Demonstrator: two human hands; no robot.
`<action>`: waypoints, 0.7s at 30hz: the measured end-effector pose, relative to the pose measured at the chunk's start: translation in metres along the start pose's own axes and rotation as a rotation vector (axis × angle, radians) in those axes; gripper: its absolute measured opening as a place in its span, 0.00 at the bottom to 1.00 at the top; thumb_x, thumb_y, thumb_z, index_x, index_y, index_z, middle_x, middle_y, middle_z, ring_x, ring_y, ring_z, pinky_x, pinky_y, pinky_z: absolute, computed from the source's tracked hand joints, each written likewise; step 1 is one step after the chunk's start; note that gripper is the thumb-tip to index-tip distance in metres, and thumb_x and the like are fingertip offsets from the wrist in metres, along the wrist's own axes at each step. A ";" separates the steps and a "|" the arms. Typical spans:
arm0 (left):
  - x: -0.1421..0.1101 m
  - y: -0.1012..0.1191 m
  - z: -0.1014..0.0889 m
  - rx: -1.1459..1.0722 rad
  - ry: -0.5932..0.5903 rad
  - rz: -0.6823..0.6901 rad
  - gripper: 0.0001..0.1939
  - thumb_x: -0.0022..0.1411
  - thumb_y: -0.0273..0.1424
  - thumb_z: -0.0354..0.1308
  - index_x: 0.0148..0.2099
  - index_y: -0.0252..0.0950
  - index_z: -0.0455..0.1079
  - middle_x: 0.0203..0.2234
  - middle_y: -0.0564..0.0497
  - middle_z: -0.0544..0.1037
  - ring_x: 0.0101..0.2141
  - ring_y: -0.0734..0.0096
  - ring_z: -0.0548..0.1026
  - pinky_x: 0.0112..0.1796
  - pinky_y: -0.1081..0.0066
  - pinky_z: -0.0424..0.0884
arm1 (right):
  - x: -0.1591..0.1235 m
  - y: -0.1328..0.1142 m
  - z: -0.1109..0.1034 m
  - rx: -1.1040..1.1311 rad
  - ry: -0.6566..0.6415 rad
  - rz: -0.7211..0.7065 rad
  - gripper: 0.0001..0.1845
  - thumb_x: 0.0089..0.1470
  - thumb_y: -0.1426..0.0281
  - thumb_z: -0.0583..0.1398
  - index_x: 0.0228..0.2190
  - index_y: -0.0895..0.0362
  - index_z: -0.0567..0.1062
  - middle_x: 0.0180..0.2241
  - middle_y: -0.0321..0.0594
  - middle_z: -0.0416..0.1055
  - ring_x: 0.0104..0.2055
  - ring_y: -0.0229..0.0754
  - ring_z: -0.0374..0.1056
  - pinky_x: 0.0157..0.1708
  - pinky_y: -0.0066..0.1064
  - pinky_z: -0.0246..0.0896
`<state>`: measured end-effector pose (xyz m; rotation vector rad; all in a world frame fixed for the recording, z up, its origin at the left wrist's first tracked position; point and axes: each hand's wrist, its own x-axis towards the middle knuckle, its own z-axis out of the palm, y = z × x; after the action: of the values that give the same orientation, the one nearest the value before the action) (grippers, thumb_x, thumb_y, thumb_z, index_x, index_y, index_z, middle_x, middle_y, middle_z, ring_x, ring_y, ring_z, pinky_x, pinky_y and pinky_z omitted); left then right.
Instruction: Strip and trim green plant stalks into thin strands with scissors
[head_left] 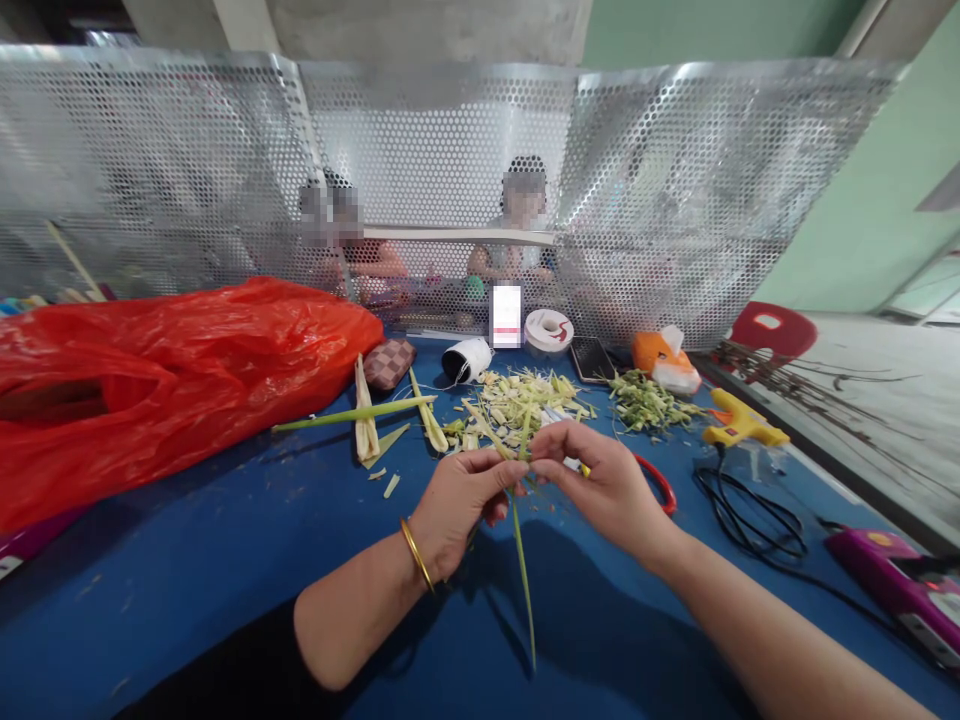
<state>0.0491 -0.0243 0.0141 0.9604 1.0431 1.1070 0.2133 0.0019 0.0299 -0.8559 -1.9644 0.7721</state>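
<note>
My left hand (469, 500), with a gold bangle at its wrist, is closed on a thin green plant stem (523, 570) whose narrow end hangs down over the blue table. Thumb and finger of my right hand (592, 475) are pinched together at the stem's upper part, touching the left fingertips. What exactly lies between the right fingertips is partly hidden. Right behind the hands spreads a heap of pale green plant clippings (536, 395). A red curved handle (658, 485) shows beside my right hand, the rest of that tool hidden by it.
A red plastic bag (247, 340) covers the left side. Behind lie a thread cone (469, 358), a ribbon roll (549, 330) and a phone (592, 358). Right are a tissue pack (664, 362), a yellow glue gun (744, 420) and its cord. Two people sit beyond the perforated screen (450, 130).
</note>
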 end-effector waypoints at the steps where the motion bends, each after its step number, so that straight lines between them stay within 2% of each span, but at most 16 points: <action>1: 0.000 0.000 0.000 -0.015 -0.001 -0.016 0.15 0.48 0.39 0.66 0.25 0.33 0.70 0.19 0.55 0.73 0.14 0.84 0.64 0.16 0.80 0.56 | 0.001 0.000 -0.001 0.065 0.021 0.046 0.03 0.52 0.72 0.60 0.32 0.55 0.70 0.27 0.33 0.68 0.28 0.36 0.64 0.29 0.29 0.60; 3: -0.001 0.001 0.001 -0.042 -0.010 -0.046 0.15 0.46 0.39 0.67 0.24 0.33 0.69 0.19 0.55 0.73 0.14 0.84 0.64 0.16 0.80 0.55 | 0.004 0.001 -0.003 0.159 0.024 0.113 0.04 0.50 0.71 0.62 0.30 0.55 0.71 0.25 0.32 0.67 0.27 0.35 0.63 0.28 0.28 0.60; 5: -0.002 0.003 0.002 -0.082 -0.020 -0.074 0.16 0.45 0.40 0.68 0.24 0.32 0.69 0.18 0.56 0.73 0.13 0.85 0.63 0.15 0.80 0.55 | 0.005 0.002 -0.004 0.256 -0.036 0.159 0.04 0.50 0.70 0.63 0.29 0.55 0.72 0.24 0.31 0.67 0.27 0.35 0.63 0.28 0.28 0.60; 8: -0.003 0.005 0.003 -0.151 -0.029 -0.102 0.18 0.43 0.41 0.69 0.25 0.32 0.69 0.19 0.56 0.72 0.13 0.86 0.62 0.15 0.80 0.55 | 0.006 0.002 -0.005 0.337 -0.095 0.141 0.03 0.50 0.70 0.63 0.29 0.55 0.73 0.26 0.33 0.70 0.29 0.36 0.66 0.31 0.30 0.61; 11: -0.003 0.004 0.002 -0.163 -0.052 -0.107 0.19 0.43 0.42 0.69 0.26 0.32 0.69 0.19 0.55 0.72 0.13 0.86 0.62 0.15 0.80 0.56 | 0.005 0.003 -0.005 0.234 -0.060 0.028 0.03 0.50 0.71 0.63 0.26 0.55 0.74 0.27 0.34 0.70 0.31 0.37 0.66 0.33 0.31 0.60; 15: -0.001 0.002 0.001 -0.179 -0.080 -0.076 0.18 0.51 0.44 0.64 0.28 0.32 0.70 0.20 0.55 0.72 0.14 0.84 0.63 0.15 0.79 0.59 | 0.004 0.004 -0.002 0.117 -0.016 -0.037 0.05 0.52 0.70 0.62 0.25 0.55 0.73 0.27 0.35 0.71 0.31 0.38 0.66 0.33 0.31 0.60; 18: -0.001 0.002 0.001 -0.170 -0.117 -0.054 0.17 0.55 0.43 0.61 0.29 0.32 0.71 0.22 0.54 0.72 0.15 0.83 0.65 0.17 0.78 0.61 | 0.001 0.005 0.002 0.061 0.041 -0.002 0.06 0.52 0.69 0.63 0.25 0.55 0.71 0.24 0.34 0.69 0.27 0.38 0.64 0.29 0.30 0.59; 21: -0.003 0.002 0.002 -0.122 -0.140 -0.055 0.17 0.54 0.43 0.61 0.28 0.32 0.72 0.22 0.54 0.72 0.16 0.83 0.65 0.19 0.78 0.62 | -0.003 0.005 0.007 0.055 0.097 0.069 0.09 0.50 0.66 0.64 0.26 0.55 0.68 0.22 0.32 0.66 0.24 0.37 0.61 0.26 0.29 0.57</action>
<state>0.0499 -0.0264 0.0172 0.8937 0.8739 1.0311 0.2096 0.0015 0.0213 -0.9152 -1.8283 0.8062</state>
